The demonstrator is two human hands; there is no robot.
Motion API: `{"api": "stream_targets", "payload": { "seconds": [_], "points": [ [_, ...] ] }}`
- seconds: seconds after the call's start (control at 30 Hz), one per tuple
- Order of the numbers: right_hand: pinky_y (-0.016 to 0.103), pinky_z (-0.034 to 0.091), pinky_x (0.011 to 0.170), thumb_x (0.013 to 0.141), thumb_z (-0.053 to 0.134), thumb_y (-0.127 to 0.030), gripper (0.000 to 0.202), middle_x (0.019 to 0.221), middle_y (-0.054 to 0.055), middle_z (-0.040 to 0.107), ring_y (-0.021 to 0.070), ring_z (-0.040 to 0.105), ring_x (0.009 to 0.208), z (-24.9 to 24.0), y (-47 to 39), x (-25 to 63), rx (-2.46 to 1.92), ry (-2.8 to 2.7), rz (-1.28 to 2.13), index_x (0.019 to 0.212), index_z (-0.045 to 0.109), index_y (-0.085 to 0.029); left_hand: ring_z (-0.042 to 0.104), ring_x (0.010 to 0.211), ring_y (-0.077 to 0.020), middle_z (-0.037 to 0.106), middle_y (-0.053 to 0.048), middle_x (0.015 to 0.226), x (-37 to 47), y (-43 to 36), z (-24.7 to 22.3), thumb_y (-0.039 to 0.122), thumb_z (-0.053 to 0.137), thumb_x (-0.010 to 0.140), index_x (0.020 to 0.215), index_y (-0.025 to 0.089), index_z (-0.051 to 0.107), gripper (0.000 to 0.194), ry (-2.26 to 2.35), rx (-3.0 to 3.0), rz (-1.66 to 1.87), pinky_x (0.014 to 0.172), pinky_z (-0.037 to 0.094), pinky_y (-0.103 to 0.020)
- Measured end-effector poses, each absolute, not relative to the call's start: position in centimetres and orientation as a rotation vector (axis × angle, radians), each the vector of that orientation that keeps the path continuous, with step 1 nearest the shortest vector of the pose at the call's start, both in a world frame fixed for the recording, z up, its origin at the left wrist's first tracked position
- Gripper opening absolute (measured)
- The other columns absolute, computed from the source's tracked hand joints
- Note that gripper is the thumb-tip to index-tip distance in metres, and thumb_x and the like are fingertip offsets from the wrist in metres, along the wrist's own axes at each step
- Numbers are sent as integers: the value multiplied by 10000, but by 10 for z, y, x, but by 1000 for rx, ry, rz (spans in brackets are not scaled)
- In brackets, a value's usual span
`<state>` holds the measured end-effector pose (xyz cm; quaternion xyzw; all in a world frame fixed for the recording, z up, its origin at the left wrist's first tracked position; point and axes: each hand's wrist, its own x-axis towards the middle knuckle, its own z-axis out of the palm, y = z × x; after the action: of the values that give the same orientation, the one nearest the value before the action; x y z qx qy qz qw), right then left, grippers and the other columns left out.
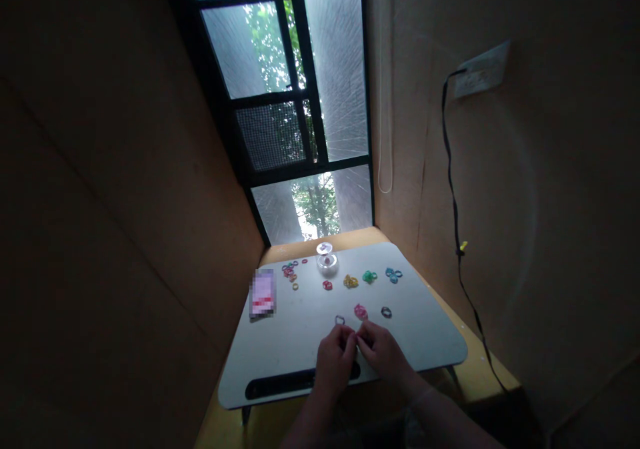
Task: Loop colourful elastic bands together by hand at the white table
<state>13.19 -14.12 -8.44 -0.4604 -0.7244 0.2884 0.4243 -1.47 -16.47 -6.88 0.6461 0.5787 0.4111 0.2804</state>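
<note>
My left hand [334, 359] and my right hand [383, 349] meet above the near part of a white folding table [295, 342], their fingertips pinched together. Whatever lies between the fingers is too small to make out. Just beyond them sits a heap of pink bands [361, 311], with a pale band [340, 319] to its left and a dark band [387, 312] to its right. Farther back is a row of small ring-shaped bands in groups: red bands [327, 285], yellow bands [351, 281], green bands [369, 277] and blue bands [394, 275]. Mixed bands [289, 270] lie at the left.
A clear round container [327, 263] stands at the table's back. At the left edge lies a blurred pinkish rectangular item [263, 293]. A dark slot [280, 383] runs along the near edge. A black cord [453, 195] hangs from a wall outlet [483, 70] at right.
</note>
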Motion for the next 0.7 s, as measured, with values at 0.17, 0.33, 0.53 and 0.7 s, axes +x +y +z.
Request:
{"api": "stream_targets", "payload": {
  "seconds": [0.17, 0.33, 0.53, 0.7],
  "points": [
    [252, 367, 589, 864, 521, -263, 194, 645, -16, 557, 143, 527, 615, -85, -141, 132, -1147, -1828, 688, 681, 478, -213, 559, 619, -151, 613, 10, 658, -15, -163, -71, 364, 492, 920, 782, 194, 597, 243, 1590, 1724, 1114, 592, 355, -242],
    [247, 365, 579, 866, 523, -258, 146, 650, -24, 546, 138, 517, 607, -86, -141, 132, -1133, -1841, 702, 730, 514, -208, 577, 644, -160, 633, -1, 688, -14, -163, -71, 361, 479, 931, 800, 194, 599, 244, 1584, 1717, 1102, 608, 364, -248],
    [244, 354, 568, 859, 520, -241, 124, 643, -36, 519, 132, 496, 591, -84, -142, 133, -1107, -1854, 693, 740, 507, -211, 575, 635, -160, 632, -1, 678, -15, -162, -73, 358, 480, 931, 787, 197, 585, 240, 1568, 1711, 1107, 604, 366, -248],
    [242, 350, 573, 851, 506, -219, 121, 640, -36, 505, 133, 490, 597, -84, -141, 133, -1101, -1866, 673, 730, 504, -210, 572, 630, -157, 632, 1, 672, -15, -162, -75, 354, 475, 935, 780, 198, 582, 244, 1564, 1735, 1106, 603, 361, -249]
  ]
}}
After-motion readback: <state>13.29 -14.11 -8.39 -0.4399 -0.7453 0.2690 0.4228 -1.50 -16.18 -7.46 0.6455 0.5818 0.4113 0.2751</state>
